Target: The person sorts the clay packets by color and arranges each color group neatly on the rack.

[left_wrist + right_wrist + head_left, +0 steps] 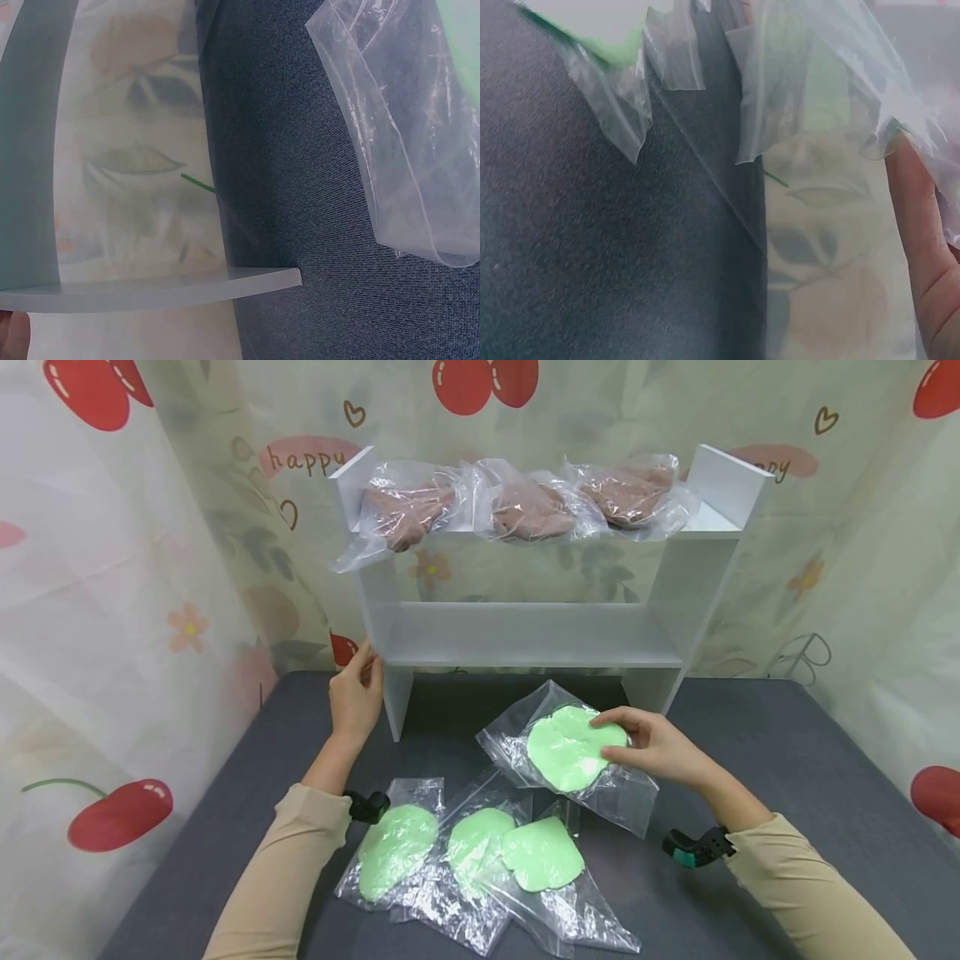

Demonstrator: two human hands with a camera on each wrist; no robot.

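My right hand (pixel 652 745) pinches a clear plastic bag (pixel 498 739) with a flat, light-green, dough-like piece (pixel 564 752) inside. It holds this bag tilted in front of the white shelf's lower right part. With its fingertips at the outer side of the left panel, my left hand (pixel 356 697) touches the white shelf (pixel 532 635). The left wrist view shows a finger (pixel 15 336) beside that panel, while most of the hand is hidden. Several similar bags with green pieces (pixel 397 852) lie overlapping on the table between the forearms.
Along the shelf's top tier lie three clear bags with brown lumps (pixel 532 512), the left one hanging over the edge. The middle tier (pixel 525 635) is bare white board. A dark grey table (pixel 757 760) carries everything, and printed curtains (pixel 862 552) enclose its back and sides.
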